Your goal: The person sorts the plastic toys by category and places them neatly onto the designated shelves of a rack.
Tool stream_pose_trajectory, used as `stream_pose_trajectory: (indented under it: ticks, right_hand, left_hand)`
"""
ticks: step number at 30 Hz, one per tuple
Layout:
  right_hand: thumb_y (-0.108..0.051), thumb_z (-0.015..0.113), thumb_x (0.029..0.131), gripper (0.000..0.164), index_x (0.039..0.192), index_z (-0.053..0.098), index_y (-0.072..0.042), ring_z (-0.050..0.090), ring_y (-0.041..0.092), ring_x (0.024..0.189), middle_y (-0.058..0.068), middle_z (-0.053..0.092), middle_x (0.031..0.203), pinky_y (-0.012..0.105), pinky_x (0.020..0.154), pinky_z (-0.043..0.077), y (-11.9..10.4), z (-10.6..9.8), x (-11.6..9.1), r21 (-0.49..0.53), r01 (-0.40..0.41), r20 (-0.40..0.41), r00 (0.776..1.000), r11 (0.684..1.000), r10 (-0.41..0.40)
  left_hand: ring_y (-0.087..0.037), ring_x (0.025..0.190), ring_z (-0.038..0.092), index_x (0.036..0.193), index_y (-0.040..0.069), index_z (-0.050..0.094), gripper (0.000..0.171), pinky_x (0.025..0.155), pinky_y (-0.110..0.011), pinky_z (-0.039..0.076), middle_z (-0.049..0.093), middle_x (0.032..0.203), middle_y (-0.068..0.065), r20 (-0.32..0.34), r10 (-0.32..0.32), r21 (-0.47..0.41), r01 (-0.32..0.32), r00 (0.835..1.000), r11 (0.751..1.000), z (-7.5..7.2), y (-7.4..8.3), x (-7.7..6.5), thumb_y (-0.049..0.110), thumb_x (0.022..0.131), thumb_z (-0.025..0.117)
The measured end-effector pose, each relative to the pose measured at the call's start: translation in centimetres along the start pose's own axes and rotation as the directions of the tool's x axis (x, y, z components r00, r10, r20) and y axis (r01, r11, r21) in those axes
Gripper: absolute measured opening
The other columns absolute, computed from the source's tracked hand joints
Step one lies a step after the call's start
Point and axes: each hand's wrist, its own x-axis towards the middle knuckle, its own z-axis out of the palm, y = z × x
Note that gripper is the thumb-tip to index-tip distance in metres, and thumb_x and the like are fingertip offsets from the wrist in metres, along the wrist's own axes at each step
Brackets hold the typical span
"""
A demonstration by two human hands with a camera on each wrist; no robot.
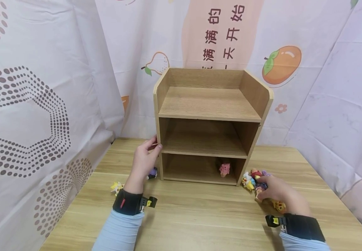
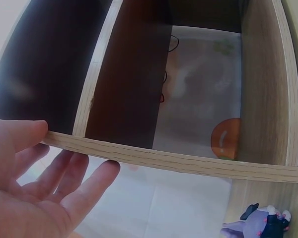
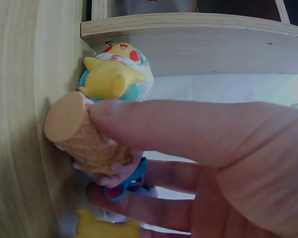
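A small wooden shelf [image 1: 203, 118] stands on the table. My left hand [image 1: 144, 157] holds its left side panel [image 2: 179, 163], thumb at the front edge and fingers along the outer face. My right hand [image 1: 278, 191] is beside the shelf's lower right, among several small figurines. Between its thumb and fingers it pinches a toy figurine with a waffle-cone base [image 3: 92, 139], tilted on its side. Just beyond lies a yellow-and-white figurine [image 3: 114, 74]. Part of another yellow figurine [image 3: 104, 225] shows below the fingers. A pink figurine [image 1: 224, 169] stands in the bottom compartment.
Left of the shelf lie a purple-and-black figurine [image 1: 152, 173] and a yellow-and-white figurine [image 1: 117, 188]. An orange-yellow figurine [image 1: 279, 206] is near my right wrist. Behind the wooden table [image 1: 200, 216] hangs a printed curtain [image 1: 130, 45].
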Motion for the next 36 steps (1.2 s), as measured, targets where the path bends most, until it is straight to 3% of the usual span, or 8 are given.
stream_pose_trajectory:
  ticks: [4,26,36]
  right_hand:
    - [-0.023,0.084,0.063,0.071,0.121,0.057,0.007,0.050,0.045,0.107,0.031,0.056,0.118,0.062,0.089,0.042,0.2,0.0,0.0,0.030,0.020,-0.030,0.999,0.999,-0.019]
    - [-0.020,0.083,0.067,0.062,0.118,0.060,0.005,0.053,0.041,0.105,0.025,0.061,0.113,0.061,0.088,0.043,-0.2,-0.9,-0.5,0.064,0.025,-0.048,0.999,0.998,-0.022]
    - [-0.017,0.077,0.079,0.051,0.120,0.058,0.005,0.055,0.041,0.102,0.026,0.061,0.112,0.061,0.084,0.046,-0.5,-1.5,-0.8,0.065,0.000,-0.033,0.999,0.998,0.002]
  left_hand:
    - [-0.014,0.101,0.058,0.133,0.008,0.055,0.042,0.072,-0.030,0.057,0.061,0.120,-0.006,0.002,-0.002,0.003,0.002,1.000,1.000,0.0,0.0,0.0,0.016,0.093,0.063]
    - [-0.014,0.102,0.057,0.134,0.008,0.055,0.042,0.073,-0.030,0.056,0.060,0.121,-0.006,0.016,-0.010,-0.007,0.010,1.000,1.000,0.0,0.0,0.0,0.016,0.093,0.062]
    - [-0.014,0.101,0.058,0.134,0.008,0.055,0.042,0.072,-0.030,0.057,0.060,0.120,-0.005,0.013,-0.001,-0.002,0.001,1.000,1.000,0.0,-0.1,0.0,0.016,0.093,0.062]
